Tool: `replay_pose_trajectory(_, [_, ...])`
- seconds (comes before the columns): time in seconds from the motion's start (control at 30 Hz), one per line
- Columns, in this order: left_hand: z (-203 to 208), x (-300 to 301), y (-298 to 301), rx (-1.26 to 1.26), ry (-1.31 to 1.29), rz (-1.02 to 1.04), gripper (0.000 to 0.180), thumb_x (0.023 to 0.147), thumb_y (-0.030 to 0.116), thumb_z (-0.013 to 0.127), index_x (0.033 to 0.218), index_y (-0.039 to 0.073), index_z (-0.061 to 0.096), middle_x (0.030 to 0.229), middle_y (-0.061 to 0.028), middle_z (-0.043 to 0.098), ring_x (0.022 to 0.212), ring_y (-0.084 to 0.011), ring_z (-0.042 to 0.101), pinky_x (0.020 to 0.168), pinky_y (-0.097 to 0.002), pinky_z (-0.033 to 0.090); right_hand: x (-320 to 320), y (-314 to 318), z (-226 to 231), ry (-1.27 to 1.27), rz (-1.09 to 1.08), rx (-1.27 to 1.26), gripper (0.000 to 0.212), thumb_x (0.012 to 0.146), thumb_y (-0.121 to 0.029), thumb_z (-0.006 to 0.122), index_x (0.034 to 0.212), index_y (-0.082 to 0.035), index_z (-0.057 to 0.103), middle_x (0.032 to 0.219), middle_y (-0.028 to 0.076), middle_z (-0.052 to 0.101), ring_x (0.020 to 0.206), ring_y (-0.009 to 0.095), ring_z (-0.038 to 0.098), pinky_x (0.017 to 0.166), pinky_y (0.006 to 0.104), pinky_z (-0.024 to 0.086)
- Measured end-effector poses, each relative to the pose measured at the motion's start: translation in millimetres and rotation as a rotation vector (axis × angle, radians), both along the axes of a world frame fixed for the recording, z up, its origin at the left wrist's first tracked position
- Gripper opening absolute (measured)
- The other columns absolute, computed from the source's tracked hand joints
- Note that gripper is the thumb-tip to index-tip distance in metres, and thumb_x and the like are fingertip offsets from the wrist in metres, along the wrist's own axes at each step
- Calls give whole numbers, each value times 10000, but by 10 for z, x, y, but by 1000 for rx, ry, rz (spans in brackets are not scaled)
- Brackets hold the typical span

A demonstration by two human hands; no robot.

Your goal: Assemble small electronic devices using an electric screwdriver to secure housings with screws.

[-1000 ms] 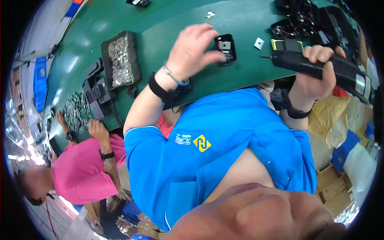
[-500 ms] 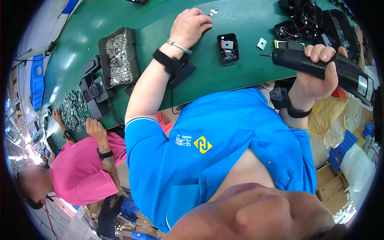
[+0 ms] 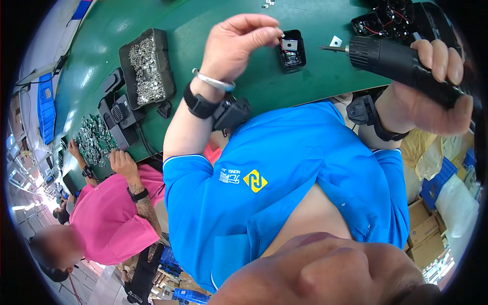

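A black power screwdriver is held slightly tilted, its thin bit (a little blurred) pointing left; farther left, on the green tabletop, lies a small black casing, open upward, with a pale square plate and apparently a red wire inside

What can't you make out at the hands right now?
All in the head view:
- Whatever the left hand may be pinching: too small, partly covered by its fingers.
- The back end of the screwdriver: behind the right hand and lost in the dark rim.
- Small parts inside the black case: too dark and tiny.
- Pale bits: cut close by the top edge.
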State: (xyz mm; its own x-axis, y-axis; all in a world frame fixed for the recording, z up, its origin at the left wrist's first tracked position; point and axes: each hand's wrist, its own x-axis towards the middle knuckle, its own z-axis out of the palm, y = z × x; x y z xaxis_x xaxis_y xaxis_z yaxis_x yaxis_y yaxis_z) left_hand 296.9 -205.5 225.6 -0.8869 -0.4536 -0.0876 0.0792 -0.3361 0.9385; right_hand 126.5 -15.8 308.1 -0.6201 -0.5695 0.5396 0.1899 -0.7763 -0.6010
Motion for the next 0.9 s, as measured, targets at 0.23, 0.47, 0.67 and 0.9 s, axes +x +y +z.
replay_pose_trajectory(0.23, [-52, 67, 224, 424, 139, -173, 171, 798, 167, 572, 886, 20, 579, 718, -79, 551, 650, -161, 482, 627, -305, 409, 34, -97, 0, -236, 220, -134, 222, 583, -266, 631, 670, -115, 493, 731, -3, 498, 709, 104, 494, 717, 253, 358])
replay_pose_trajectory(0.47, [-88, 56, 255, 450, 145, -220, 194, 806, 195, 563, 916, 35, 570, 713, -68, 537, 646, -154, 470, 631, -301, 403, 91, -156, -52, -198, 196, -119, 227, 615, -275, 612, 696, -102, 491, 760, 10, 493, 705, 110, 476, 702, 253, 351])
replay_pose_trajectory(0.67, [-102, 47, 316, 535, 171, -202, 194, 809, 194, 558, 926, 41, 571, 706, -63, 527, 640, -149, 467, 625, -297, 405, 102, -144, -105, -133, 229, -136, 239, 622, -297, 618, 712, -114, 493, 763, -8, 490, 737, 101, 481, 732, 250, 356])
replay_pose_trajectory(0.9, [-40, 59, 313, 309, 88, -166, 184, 832, 160, 526, 948, 22, 565, 781, -86, 569, 719, -147, 536, 681, -277, 447, 123, -120, -116, -94, 205, -123, 258, 614, -308, 621, 721, -117, 485, 740, -17, 496, 714, 104, 482, 733, 249, 354])
